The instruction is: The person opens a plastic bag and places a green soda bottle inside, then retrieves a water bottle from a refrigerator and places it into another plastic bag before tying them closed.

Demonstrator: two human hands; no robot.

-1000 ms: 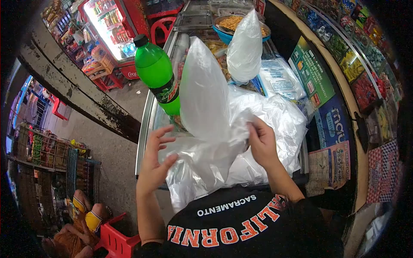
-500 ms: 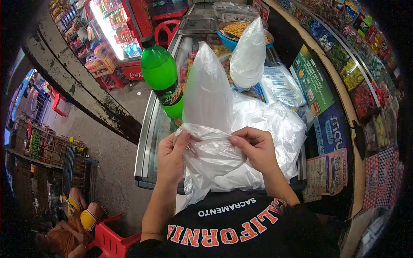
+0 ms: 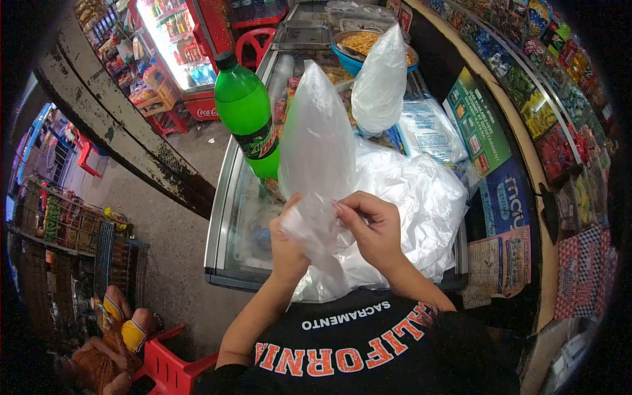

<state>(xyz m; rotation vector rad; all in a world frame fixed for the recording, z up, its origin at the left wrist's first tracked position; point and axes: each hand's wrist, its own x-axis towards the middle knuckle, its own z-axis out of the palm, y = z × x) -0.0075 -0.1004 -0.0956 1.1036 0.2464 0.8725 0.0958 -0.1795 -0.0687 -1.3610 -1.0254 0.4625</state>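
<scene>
A thin clear plastic bag point(image 3: 317, 227), gathered and blurred, is between my hands in front of my chest. My left hand point(image 3: 288, 247) is closed around its left side, some fingers hidden behind the film. My right hand point(image 3: 374, 230) pinches its upper right edge between thumb and fingers. Just behind stands a tall pointed bundle of translucent plastic point(image 3: 316, 135). A green soda bottle point(image 3: 246, 115) with a dark label is upright to its left. To the right lies a large heap of white plastic bags point(image 3: 415, 210).
Everything stands on a glass-topped freezer point(image 3: 227, 230). Farther back are a second white plastic bundle point(image 3: 380, 85), a flat plastic packet point(image 3: 431, 131) and a blue bowl of yellowish snacks point(image 3: 355, 62). Packaged goods hang at right. At lower left, a person sits near a red chair point(image 3: 168, 362).
My hands have come closer together, the left moving right and down, the right moving left. The bag that was spread wide between them is now bunched up.
</scene>
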